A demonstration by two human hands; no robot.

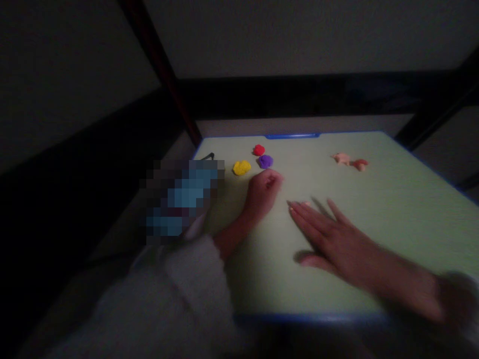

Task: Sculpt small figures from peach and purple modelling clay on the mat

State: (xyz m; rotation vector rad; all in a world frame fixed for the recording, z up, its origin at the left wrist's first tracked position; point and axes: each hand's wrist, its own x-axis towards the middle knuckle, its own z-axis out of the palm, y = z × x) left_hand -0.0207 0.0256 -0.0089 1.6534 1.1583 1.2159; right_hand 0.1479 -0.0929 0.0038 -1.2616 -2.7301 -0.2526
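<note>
My right hand [340, 239] lies flat on the light green tabletop, its thumb and little finger spread away from the others. Under its fingertips a small pale pinkish bit [307, 203], perhaps modelling clay, peeks out; most of it is covered. My left hand [264, 193] is curled closed, resting just in front of a purple lump of modelling clay [265, 161]. Whatever those fingers may hold is hidden. Left of it sits a yellow lump of modelling clay [241, 167], and behind the purple one is a red lump [258, 150].
Toward the back right stand a small pinkish clay figure [341, 158] and a red-orange and pale clay piece [360, 164] beside it. The table [411, 199] has a blue rim. A blurred-out blue patch [187, 194] lies at its left edge. A wall rises behind.
</note>
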